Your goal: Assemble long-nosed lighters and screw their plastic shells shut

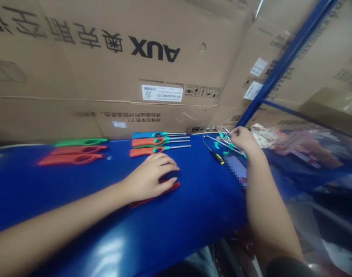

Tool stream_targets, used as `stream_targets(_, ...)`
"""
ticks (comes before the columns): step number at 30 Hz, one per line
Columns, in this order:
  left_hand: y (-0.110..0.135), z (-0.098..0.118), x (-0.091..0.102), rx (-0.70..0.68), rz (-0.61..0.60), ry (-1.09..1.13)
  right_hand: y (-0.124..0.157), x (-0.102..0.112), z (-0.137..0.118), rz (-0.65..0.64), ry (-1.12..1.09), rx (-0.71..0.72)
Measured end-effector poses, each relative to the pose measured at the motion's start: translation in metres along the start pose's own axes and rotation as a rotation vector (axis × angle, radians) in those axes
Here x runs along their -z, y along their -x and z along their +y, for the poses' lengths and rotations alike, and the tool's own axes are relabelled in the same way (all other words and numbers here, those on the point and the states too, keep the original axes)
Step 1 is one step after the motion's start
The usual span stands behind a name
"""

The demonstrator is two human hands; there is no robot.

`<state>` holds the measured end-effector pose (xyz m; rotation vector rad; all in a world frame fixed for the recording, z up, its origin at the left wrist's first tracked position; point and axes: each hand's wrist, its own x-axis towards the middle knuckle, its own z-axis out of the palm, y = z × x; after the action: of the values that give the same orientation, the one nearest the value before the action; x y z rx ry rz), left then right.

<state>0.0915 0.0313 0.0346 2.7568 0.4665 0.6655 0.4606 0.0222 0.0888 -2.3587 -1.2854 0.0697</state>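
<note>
My left hand [153,175] lies over a red lighter handle [173,187] on the blue tabletop, its fingers loosely curved and apart. The palm hides much of that handle. At the far right of the table, my right hand [242,138] has its fingers closed on a thin metal lighter tube [225,129]. Below it lies a loose pile of metal tubes with teal parts [230,146]. Beyond my left hand, several lighters with metal tubes lie in a row, among them an orange lighter [147,152] and a blue lighter [144,135].
Red handles [70,159] and a green handle [77,142] lie at left. A yellow-black screwdriver [217,157] and a blurred-out purple object [236,169] are near my right forearm. Large cardboard boxes [106,84] wall the back; a blue metal frame [280,69] and plastic bags [297,142] stand right.
</note>
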Motion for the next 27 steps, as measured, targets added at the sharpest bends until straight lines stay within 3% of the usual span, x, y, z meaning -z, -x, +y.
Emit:
stream_targets(5, -0.013, 0.015, -0.009, 0.085, -0.04, -0.001, 0.024, -0.005, -0.022, -0.035, -0.312, 0.286)
stream_targets(9, 0.011, 0.019, -0.006, 0.186, -0.105, -0.097, 0.047, -0.02, -0.048, -0.158, -0.475, 0.506)
stream_targets(12, 0.039, 0.017, 0.0, 0.263, -0.058, -0.166, 0.066, -0.033, -0.067, -0.276, -0.526, 0.628)
stream_targets(16, 0.073, 0.018, 0.001, 0.405, -0.117, -0.209, 0.091, -0.043, -0.088, -0.415, -0.5, 0.729)
stream_targets(19, 0.084, 0.019, -0.002, 0.408, -0.168, -0.234, 0.103, -0.045, -0.1, -0.465, -0.37, 0.814)
stream_targets(22, 0.086, 0.014, -0.004, 0.386, -0.167, -0.241, 0.11, -0.052, -0.106, -0.46, -0.274, 0.883)
stream_targets(27, 0.092, -0.002, -0.001, 0.393, -0.148, -0.257, 0.113, -0.074, -0.101, -0.406, -0.323, 0.846)
